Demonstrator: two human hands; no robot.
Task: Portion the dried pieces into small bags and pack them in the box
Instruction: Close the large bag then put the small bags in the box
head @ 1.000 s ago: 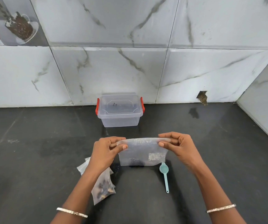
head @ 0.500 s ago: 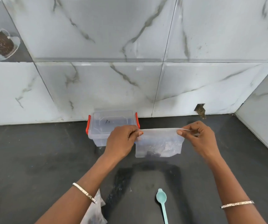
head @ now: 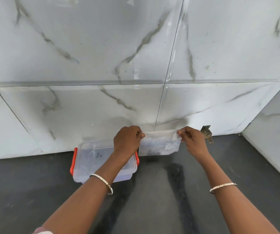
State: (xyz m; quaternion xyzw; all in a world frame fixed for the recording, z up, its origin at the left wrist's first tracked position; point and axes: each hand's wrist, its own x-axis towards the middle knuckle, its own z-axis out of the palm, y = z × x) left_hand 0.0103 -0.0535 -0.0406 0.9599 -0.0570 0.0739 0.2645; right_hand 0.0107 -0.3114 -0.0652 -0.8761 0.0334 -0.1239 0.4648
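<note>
A small translucent bag [head: 159, 144] with dark dried pieces inside hangs in the air, stretched flat by its top edge. My left hand [head: 127, 141] pinches the bag's left top corner and my right hand [head: 190, 139] pinches the right top corner. The clear plastic box [head: 88, 161] with red side clips stands on the dark counter against the wall, its lid on. My left wrist passes over the box's right part, and the bag hangs just right of the box.
The black counter [head: 161, 200] runs to a marble-tiled wall [head: 102, 107] at the back and a side wall [head: 274, 141] at the right. A chipped hole [head: 207, 134] shows in the back wall beside my right hand.
Both hands have carried the bag up and away from me, toward the back wall beside the box. The view has tilted up, so the spoon and the other bags have left the frame.
</note>
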